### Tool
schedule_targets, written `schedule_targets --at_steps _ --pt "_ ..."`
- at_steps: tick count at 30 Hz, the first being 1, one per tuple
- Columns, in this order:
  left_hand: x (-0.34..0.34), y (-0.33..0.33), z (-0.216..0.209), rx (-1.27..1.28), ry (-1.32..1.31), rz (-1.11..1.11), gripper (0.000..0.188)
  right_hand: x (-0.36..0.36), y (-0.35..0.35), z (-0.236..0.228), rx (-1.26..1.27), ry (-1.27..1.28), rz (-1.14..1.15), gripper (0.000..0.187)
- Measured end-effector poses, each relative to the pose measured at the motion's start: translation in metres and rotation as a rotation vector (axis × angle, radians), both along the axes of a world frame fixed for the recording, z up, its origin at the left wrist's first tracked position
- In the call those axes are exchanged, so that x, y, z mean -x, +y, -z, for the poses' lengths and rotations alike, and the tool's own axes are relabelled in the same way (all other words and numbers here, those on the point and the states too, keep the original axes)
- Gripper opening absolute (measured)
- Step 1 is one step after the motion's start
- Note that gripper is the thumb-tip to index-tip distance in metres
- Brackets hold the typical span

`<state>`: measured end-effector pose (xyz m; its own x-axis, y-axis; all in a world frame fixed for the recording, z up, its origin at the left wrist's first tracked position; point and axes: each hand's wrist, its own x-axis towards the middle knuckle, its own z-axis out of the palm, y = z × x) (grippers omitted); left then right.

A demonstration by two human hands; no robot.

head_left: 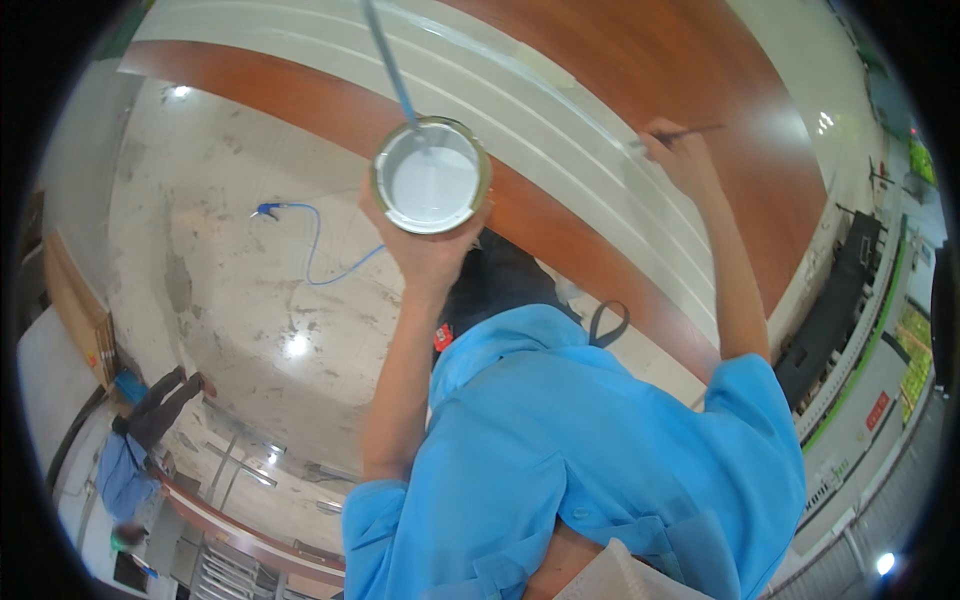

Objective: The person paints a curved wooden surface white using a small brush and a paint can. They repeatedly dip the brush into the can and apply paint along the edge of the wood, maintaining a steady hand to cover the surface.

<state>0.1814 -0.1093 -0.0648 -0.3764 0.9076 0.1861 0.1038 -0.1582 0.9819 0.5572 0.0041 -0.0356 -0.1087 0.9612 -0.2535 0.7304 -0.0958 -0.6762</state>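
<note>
A large board (610,50) fills the upper part of the view, its reddish-brown, wood-look surface crossed by a pale band (560,140) with lighter lines running lengthwise. The left hand (430,255) is wrapped around an open can (485,172), held up near the board's front edge, with whitish-grey paint (430,185) inside and smears about the rim. A thin grey-blue rod (388,55) slants from the top of the view to the can's mouth (blurred, so I cannot tell whether it rests inside). The right hand (685,165) pinches a slender dark-handled tool (703,130) over the board, its pale tip near the band; whether it touches is too small to tell. Left of the board spreads a pale floor (230,255), scuffed and stained, where a blue air gun (268,210) lies on a curling blue hose (318,240). Brown sheets (78,310) lean at the left side, and another person (125,475) in a blue top and dark trousers is below them. Along the right side stands a grey machine (850,420) with green trim, with a bright lamp (885,563) near the lower right rim.
</note>
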Motion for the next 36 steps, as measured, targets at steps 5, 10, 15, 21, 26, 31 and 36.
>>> schedule_targets --at_steps 5,10,15,21,26,31,36 --pt "-0.003 -0.013 0.01 -0.028 0.026 -0.025 0.12 -0.029 -0.02 -0.019 -0.01 -0.336 -0.107 0.02" --pt "0.0 -0.024 0.015 -0.06 -0.024 0.023 0.115 0.009 0.005 -0.003 -0.058 -0.234 -0.119 0.017" --pt "0.005 -0.035 0.008 -0.019 0.001 0.021 0.114 0.076 0.055 0.019 -0.277 -0.129 -0.218 0.017" --pt "0.0 -0.042 0.01 -0.003 0.032 0.004 0.113 0.126 0.097 0.044 -0.308 0.166 -0.171 0.019" --pt "-0.014 -0.042 0.021 -0.021 0.029 -0.046 0.111 0.085 0.075 0.066 -0.285 0.123 -0.208 0.021" --pt "-0.039 -0.039 0.024 -0.031 0.043 -0.042 0.112 0.019 0.021 0.07 -0.154 0.158 -0.14 0.021" --pt "-0.08 -0.043 0.024 0.014 0.027 -0.033 0.112 -0.027 -0.026 0.035 -0.156 -0.032 -0.186 0.02"
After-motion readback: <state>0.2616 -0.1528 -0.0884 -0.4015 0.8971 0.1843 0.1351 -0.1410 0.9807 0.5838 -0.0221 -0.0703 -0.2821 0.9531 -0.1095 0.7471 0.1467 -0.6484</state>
